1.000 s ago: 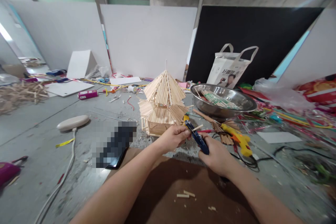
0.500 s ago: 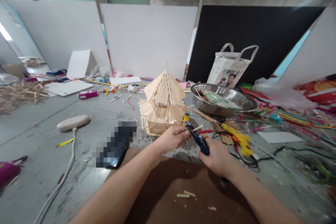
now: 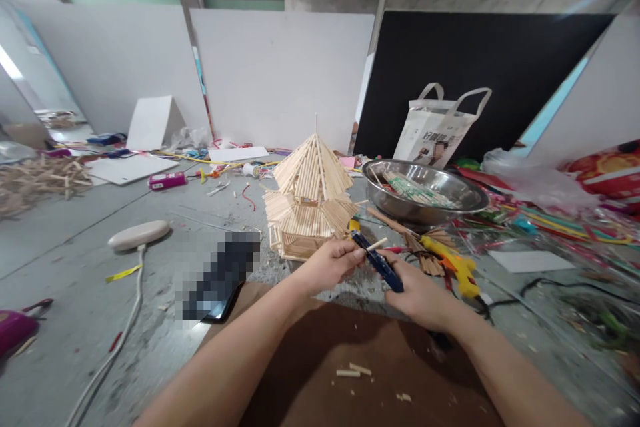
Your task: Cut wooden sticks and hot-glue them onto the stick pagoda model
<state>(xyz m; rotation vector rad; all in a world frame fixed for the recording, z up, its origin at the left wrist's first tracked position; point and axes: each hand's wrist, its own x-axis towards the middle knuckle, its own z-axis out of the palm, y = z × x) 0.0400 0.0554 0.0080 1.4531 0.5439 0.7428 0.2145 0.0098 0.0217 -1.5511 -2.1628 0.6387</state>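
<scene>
My left hand pinches a short thin wooden stick between thumb and fingers. My right hand is closed around a dark blue cutter, whose front end lies against the stick beside my left fingertips. Its exact blade is too small to make out. Just behind my left hand stands a small pavilion model built of wooden sticks, with a pointed roof. Short cut stick pieces and crumbs lie on the brown board below my hands.
A steel basin with wrapped sticks stands back right, a printed bag behind it. Right of my hands lies a yellow glue gun with its black cord. On the left are a phone and a white corded device.
My right hand and the cutter have shifted slightly right and tilted a little flatter. My left hand still pinches the stick, nearly in the same place.
</scene>
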